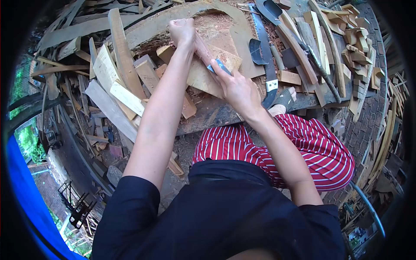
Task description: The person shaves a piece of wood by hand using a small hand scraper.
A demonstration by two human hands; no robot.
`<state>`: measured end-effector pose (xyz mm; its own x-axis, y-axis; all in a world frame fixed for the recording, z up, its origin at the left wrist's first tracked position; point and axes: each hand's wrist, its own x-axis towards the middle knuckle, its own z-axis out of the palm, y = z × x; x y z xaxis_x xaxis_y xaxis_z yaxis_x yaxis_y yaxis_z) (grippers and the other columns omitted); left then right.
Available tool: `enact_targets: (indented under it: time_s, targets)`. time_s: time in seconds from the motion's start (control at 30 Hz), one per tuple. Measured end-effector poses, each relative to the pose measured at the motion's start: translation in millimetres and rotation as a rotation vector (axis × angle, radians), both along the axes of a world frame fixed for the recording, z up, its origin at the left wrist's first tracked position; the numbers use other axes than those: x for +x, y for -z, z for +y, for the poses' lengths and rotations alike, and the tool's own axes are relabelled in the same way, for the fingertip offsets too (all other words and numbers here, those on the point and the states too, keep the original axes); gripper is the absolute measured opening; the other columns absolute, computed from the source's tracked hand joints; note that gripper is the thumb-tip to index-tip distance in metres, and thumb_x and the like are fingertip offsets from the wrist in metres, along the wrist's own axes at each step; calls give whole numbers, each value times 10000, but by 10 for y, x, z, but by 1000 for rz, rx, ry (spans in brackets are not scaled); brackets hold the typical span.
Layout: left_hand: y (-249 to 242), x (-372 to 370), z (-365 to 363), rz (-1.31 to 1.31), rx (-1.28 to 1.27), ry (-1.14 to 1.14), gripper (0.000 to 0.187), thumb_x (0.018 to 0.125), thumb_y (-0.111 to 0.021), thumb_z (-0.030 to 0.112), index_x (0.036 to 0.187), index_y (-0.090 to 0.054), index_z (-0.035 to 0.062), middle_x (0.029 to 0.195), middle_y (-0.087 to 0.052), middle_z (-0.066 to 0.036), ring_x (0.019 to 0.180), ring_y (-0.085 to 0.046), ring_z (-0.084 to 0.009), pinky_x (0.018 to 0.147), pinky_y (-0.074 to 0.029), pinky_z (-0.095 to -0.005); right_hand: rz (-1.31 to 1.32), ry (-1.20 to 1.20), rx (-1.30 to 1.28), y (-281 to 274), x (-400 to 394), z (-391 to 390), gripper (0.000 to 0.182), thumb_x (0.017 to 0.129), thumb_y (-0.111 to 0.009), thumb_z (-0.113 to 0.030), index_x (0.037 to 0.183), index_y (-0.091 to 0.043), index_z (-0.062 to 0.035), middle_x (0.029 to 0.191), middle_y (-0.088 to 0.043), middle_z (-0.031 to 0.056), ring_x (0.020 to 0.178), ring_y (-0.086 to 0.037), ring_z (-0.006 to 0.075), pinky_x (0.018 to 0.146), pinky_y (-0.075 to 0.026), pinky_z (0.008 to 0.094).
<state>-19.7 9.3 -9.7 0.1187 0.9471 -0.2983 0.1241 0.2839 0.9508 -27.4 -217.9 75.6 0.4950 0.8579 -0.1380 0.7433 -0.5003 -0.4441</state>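
Observation:
My left hand (182, 32) is closed round the far end of a reddish-brown wooden stick (203, 50). The stick slants toward me over a pale wood block (206, 77) on the workbench. In my right hand (240, 93) a small flat blue piece (220, 67) is pressed against the near part of the stick, the thumb and fingers gripping it; I cannot tell exactly what it is. My right fingers hide the stick's near end. Reddish shavings (216, 26) lie around the block.
To the right are a long saw (269, 65), a black curved piece (258, 51) and several wooden strips (299, 52). Cut blocks (357, 47) are piled at far right. Boards (123, 52) and scrap lean on the left. My foot (284, 99) rests by the bench edge.

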Motion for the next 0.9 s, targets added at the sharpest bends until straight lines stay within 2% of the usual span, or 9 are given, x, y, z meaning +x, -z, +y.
enact_targets:
  time_s: [0.1, 0.23, 0.37, 0.5, 0.7, 0.73, 0.8, 0.83, 0.9]
  targets:
    - [101, 6, 56, 50, 21, 22, 342, 764, -701, 94, 1036, -508, 22, 839, -657, -116, 586, -661, -202, 583, -558, -363, -7, -15, -19, 75, 47, 15, 452, 1016, -546, -380, 1465, -501, -343, 850, -675, 234, 725, -698, 433, 608, -566, 520]
    - [-5, -9, -3, -50, -23, 13, 345, 768, -715, 104, 1029, -504, 23, 836, -656, -121, 586, -661, -199, 588, -563, -364, -52, 8, 115, 180, 116, 316, 452, 1013, -548, -394, 1461, -504, -356, 850, -678, 224, 710, -699, 429, 595, -565, 526]
    - [134, 7, 75, 81, 24, 53, 332, 769, -717, 96, 1024, -513, 34, 837, -661, -110, 595, -666, -200, 567, -566, -362, -9, -3, 29, 28, 0, -71, 428, 1015, -542, -405, 1439, -524, -349, 837, -673, 220, 692, -694, 436, 599, -563, 530]
    - [138, 25, 69, 71, 6, 43, 331, 766, -719, 93, 1026, -520, 38, 839, -665, -103, 594, -666, -199, 573, -568, -361, -38, 9, 73, 153, 86, 271, 473, 1013, -552, -369, 1480, -474, -362, 821, -667, 216, 678, -693, 424, 587, -562, 534]
    - [29, -2, 10, -37, -32, -5, 332, 755, -721, 84, 1016, -526, 25, 867, -655, -107, 603, -663, -196, 580, -570, -353, -10, -50, -4, 34, 15, -48, 461, 1024, -527, -355, 1480, -464, -339, 822, -666, 227, 681, -693, 424, 582, -560, 529]
    - [148, 4, 75, 24, 22, 11, 344, 761, -720, 75, 1034, -517, 24, 867, -651, -108, 588, -658, -197, 566, -566, -346, -13, -42, -9, 72, 31, 13, 461, 1024, -527, -355, 1480, -464, -339, 822, -666, 227, 681, -693, 424, 582, -560, 529]
    - [100, 28, 30, 1, -16, 18, 341, 766, -716, 66, 1035, -512, 21, 869, -651, -108, 589, -658, -198, 554, -566, -348, -55, -50, 73, 170, 90, 256, 634, 940, -531, -136, 1524, -393, -340, 859, -668, 191, 711, -722, 384, 589, -595, 502]
    - [91, 5, 57, -13, -47, 14, 337, 770, -712, 58, 1035, -507, 18, 872, -651, -108, 590, -659, -199, 543, -566, -350, -54, -54, 80, 137, 85, 259, 634, 940, -531, -136, 1524, -393, -340, 859, -668, 191, 711, -722, 384, 589, -595, 502]
    - [82, -34, 81, -70, -20, 7, 343, 772, -703, 38, 1047, -499, 8, 874, -648, -111, 597, -662, -201, 519, -566, -356, -71, -21, 83, 51, 35, 221, 473, 1024, -521, -319, 1491, -454, -342, 834, -675, 228, 670, -695, 424, 569, -565, 523]
